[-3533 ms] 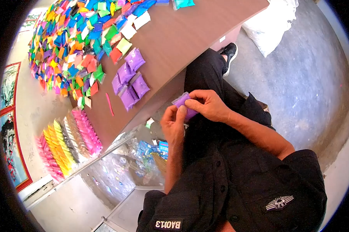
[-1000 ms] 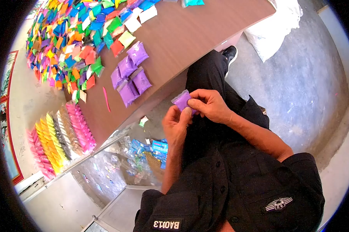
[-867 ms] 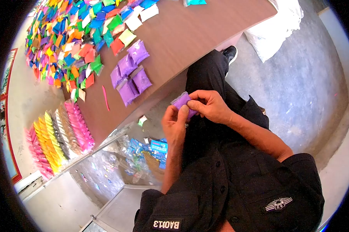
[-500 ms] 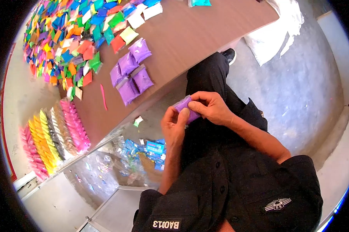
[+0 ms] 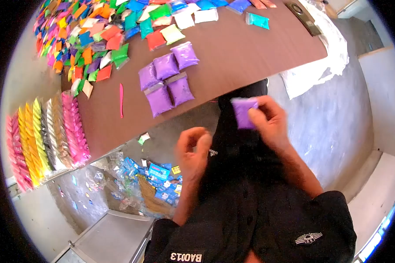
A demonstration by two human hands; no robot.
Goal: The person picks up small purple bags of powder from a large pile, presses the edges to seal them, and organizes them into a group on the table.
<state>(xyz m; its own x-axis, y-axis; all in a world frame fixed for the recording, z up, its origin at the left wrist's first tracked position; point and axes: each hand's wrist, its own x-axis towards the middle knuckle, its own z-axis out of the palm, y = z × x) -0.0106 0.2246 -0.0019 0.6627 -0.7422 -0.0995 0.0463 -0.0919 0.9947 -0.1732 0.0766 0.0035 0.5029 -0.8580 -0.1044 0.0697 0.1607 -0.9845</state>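
My right hand (image 5: 271,120) pinches a purple packet (image 5: 244,113) by its side, between thumb and fingers, above my dark-clad lap. To its left, my left hand (image 5: 194,151) is raised with loosely curled fingers, slightly blurred, and nothing visible in it. Several purple packets lie in a tight group on the brown table (image 5: 232,48), among them a front one (image 5: 159,100) and a back right one (image 5: 185,54). A thin pink stick (image 5: 121,101) lies left of this group.
A large heap of coloured packets (image 5: 87,39) covers the table's far left. Twisted coloured bundles (image 5: 53,136) stand in rows at the left edge. A teal packet (image 5: 258,21) and a dark device (image 5: 303,18) lie farther right, near a white bag (image 5: 313,72). Wrappers (image 5: 160,173) litter the floor.
My hands have come apart; the purple packet has moved right and up with my right hand. My left hand has let go of it. The view has shifted, showing more of the table's right side.
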